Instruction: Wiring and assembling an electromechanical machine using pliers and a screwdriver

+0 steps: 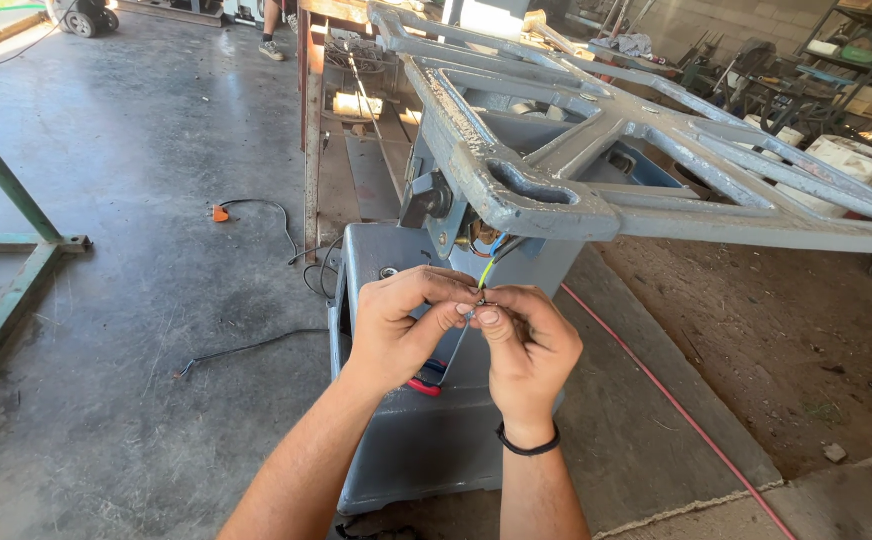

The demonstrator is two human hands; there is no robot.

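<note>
Two hands pinching thin wires in front of a grey machine cabinet.

The left hand (396,325) and the right hand (521,340) are meeting fingertip to fingertip, each pinching the thin wires (484,272), which are running up in yellow-green and blue strands into the opening under the grey cast-metal frame (556,190). The right wrist is wearing a black band (528,447). A red-handled tool (424,384) is showing just below the left hand; what is supporting it cannot be told. The grey machine cabinet (426,450) is standing on the concrete floor (146,300), beside a red hose (676,405) and a black cable (246,350).
</note>
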